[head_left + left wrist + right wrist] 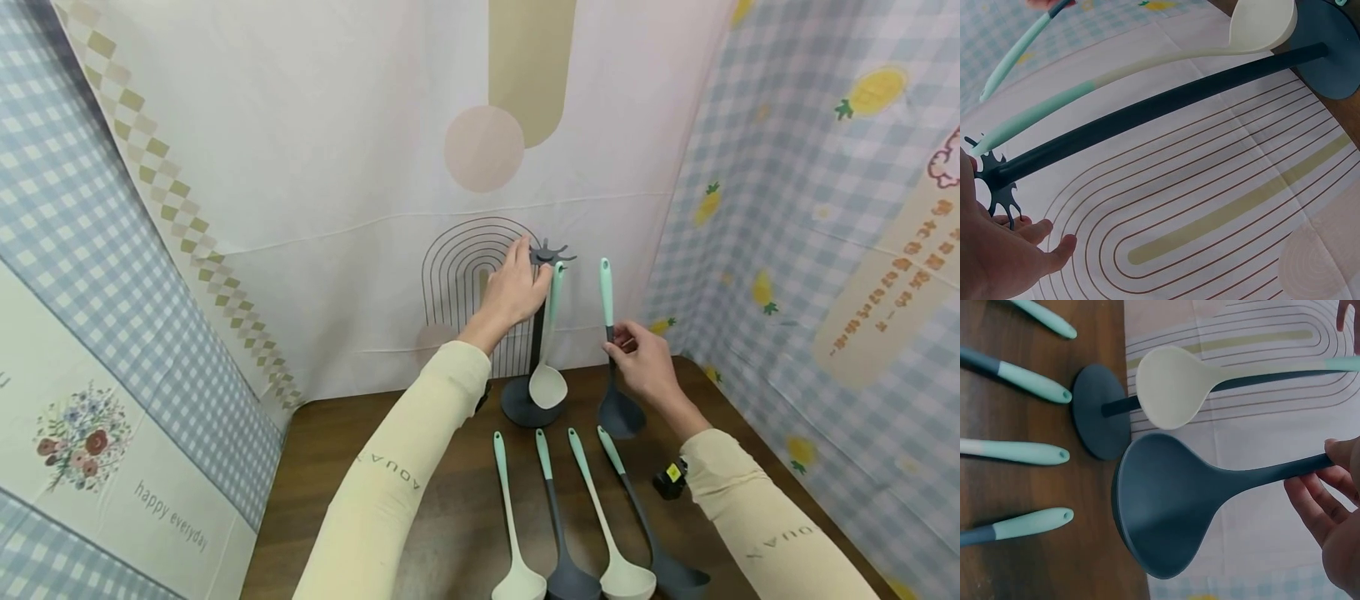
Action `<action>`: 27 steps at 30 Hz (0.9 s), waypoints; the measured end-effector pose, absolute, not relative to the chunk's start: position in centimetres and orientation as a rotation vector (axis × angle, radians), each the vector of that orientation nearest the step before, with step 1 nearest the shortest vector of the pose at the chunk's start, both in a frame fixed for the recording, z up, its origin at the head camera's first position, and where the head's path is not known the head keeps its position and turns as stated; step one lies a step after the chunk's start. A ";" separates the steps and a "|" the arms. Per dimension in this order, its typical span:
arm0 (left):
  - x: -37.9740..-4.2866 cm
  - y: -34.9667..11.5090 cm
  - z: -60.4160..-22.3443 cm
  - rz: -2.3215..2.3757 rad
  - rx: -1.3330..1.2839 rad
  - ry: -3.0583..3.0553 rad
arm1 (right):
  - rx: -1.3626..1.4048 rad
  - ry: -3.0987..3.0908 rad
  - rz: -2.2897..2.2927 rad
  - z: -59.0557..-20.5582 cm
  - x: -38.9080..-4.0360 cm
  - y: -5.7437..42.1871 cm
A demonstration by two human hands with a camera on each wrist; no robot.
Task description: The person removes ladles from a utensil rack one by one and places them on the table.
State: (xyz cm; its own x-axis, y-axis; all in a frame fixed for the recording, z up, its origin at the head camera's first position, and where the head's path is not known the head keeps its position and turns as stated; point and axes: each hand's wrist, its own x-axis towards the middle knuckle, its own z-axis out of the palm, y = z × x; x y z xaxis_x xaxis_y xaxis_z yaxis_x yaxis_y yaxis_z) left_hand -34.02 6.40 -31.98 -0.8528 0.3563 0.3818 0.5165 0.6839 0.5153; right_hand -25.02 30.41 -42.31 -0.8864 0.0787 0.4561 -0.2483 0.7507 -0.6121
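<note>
My right hand (647,362) pinches the dark shaft of a blue-grey ladle (621,414) with a mint handle end, holding it upright, bowl down. In the right wrist view its bowl shows large, beside the rack. A cream ladle (548,387) with a mint handle hangs from the dark utensil rack (537,333), bowl low near the round base. My left hand (513,287) is at the rack's top, fingers fairly straight. The left wrist view puts the fingers beside the rack's hooked crown (997,178), some partly hidden behind it.
In front of the rack, several mint-handled utensils lie side by side on the brown wooden table (360,467), among them a cream one (517,575) and a dark one (570,575). A patterned cloth (337,167) hangs behind; checked cloth (787,208) borders the right side.
</note>
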 end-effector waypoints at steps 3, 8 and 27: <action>-34.1 6.4 -32.0 -0.927 -0.696 -2.641 | 0.130 -2.493 0.936 -42.9 -24.8 31.1; -34.1 6.4 -31.9 -0.926 -0.693 -2.644 | 0.116 -2.526 0.883 -44.2 -24.3 32.3; -34.1 6.3 -31.9 -0.941 -0.706 -2.636 | 0.084 -2.667 0.796 -49.4 -20.7 37.5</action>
State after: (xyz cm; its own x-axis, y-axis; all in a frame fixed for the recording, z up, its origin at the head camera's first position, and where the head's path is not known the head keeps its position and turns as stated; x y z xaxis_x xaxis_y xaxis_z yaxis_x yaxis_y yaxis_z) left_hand -34.08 6.27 -31.87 -0.8500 0.3575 0.3870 0.5217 0.6733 0.5239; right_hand -20.72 37.46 -49.44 -0.9351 0.0441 0.3517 -0.1559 0.8399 -0.5199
